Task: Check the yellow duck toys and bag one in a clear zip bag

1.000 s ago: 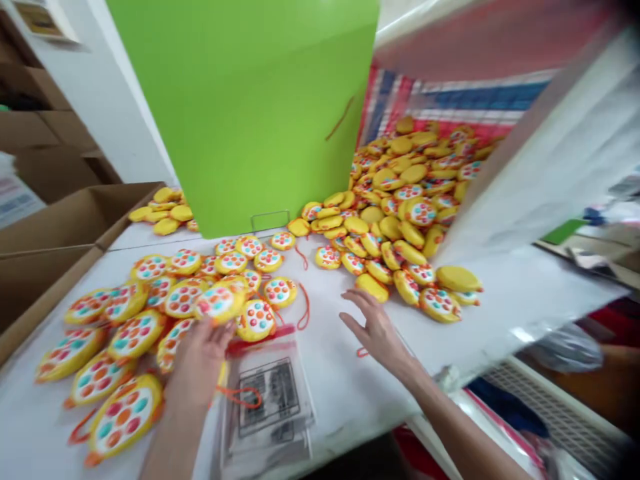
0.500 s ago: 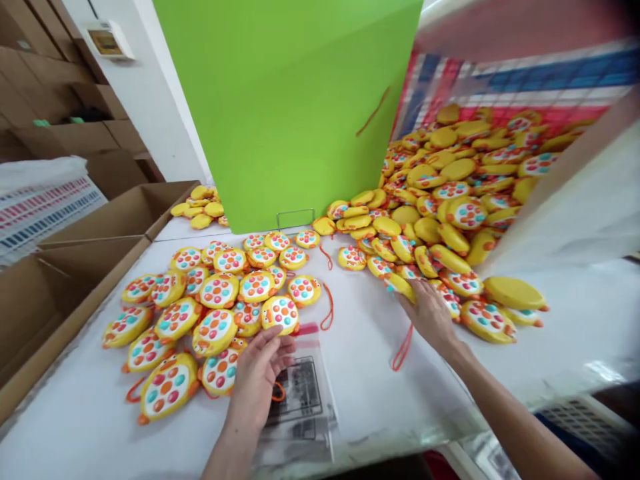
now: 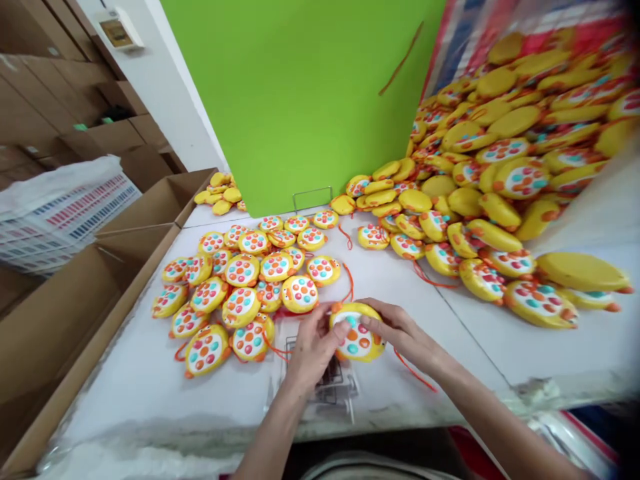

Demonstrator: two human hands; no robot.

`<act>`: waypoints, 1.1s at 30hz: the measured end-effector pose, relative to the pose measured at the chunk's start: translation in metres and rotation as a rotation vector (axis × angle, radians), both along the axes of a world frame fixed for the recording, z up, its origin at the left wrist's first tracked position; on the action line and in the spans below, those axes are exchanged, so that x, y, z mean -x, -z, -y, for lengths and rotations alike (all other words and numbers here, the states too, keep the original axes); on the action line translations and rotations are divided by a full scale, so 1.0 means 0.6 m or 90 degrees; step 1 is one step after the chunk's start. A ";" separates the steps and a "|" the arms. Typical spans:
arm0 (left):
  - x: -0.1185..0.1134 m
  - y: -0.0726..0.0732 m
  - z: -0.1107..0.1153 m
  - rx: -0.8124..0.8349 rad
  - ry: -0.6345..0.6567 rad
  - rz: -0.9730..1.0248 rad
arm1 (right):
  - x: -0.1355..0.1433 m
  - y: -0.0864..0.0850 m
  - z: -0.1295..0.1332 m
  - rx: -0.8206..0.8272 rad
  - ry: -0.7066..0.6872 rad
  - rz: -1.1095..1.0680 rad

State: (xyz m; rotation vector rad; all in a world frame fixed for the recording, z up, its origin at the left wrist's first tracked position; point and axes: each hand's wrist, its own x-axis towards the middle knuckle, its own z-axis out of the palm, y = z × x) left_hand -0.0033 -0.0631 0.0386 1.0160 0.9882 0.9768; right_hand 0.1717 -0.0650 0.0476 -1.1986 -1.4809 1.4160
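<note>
Both hands hold one yellow duck-shaped button toy, its white face with coloured round buttons turned up. My left hand grips its left edge, thumb on the face. My right hand closes on its right side, thumb on the buttons too. A red cord trails from the toy at the right. Beneath the hands lies a clear plastic bag with black print, partly hidden. To the left, several like toys lie mostly buttons up, some with orange cords.
A large heap of toys spills from the right onto the white table. A green board stands behind. Along the left edge are open cardboard boxes. A small toy pile lies beyond the board's left edge.
My right hand has taken a toy from the right heap and brought it to the middle. My left hand has left the toy group and now grips the same toy. The view has shifted.
</note>
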 end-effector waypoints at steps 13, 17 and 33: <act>-0.005 0.012 0.015 0.093 -0.166 0.176 | 0.023 0.016 0.012 -0.075 0.118 0.018; 0.001 0.004 0.029 0.068 -0.084 0.121 | 0.043 0.034 0.012 -0.044 0.105 -0.009; 0.022 0.008 0.046 0.092 -0.109 0.107 | 0.044 0.052 0.030 -0.510 -0.005 0.377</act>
